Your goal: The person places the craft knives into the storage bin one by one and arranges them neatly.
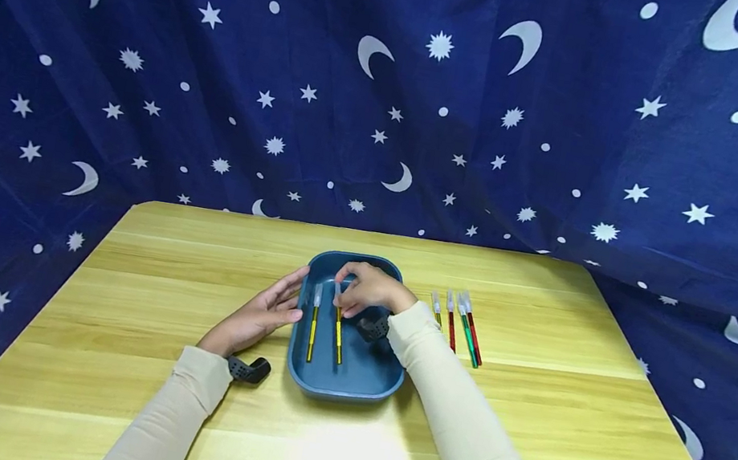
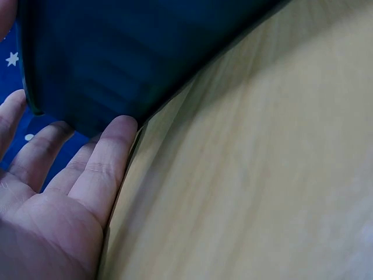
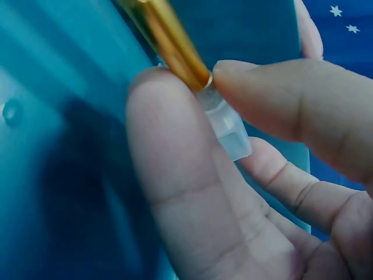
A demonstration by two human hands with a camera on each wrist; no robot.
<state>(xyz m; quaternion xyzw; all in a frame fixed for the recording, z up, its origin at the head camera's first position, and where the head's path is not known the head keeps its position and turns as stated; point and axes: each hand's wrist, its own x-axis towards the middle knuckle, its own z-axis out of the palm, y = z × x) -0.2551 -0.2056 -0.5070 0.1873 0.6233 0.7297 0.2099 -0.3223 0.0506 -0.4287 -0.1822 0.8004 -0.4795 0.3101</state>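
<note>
My right hand (image 1: 369, 291) is over the blue tray (image 1: 341, 396), with thumb and index finger pinching a gold craft knife (image 1: 340, 335) near its clear cap. In the right wrist view, the fingertips meet the gold craft knife (image 3: 180, 49) where the handle joins the cap. A second gold craft knife (image 1: 312, 334) lies in the tray, to the left of the held one. At the tray's left wall, my left hand (image 1: 260, 313) rests its outstretched fingers. The left wrist view has those fingertips against the dark outer side of the tray (image 2: 128, 64).
Right of the tray lie several capped craft knives: a gold one (image 1: 438, 319), a green one (image 1: 470, 340) and red ones, one red craft knife (image 1: 451, 327) in the middle. Everything stands on a wooden table (image 1: 188, 257). A blue star-patterned curtain (image 1: 326, 133) hangs behind.
</note>
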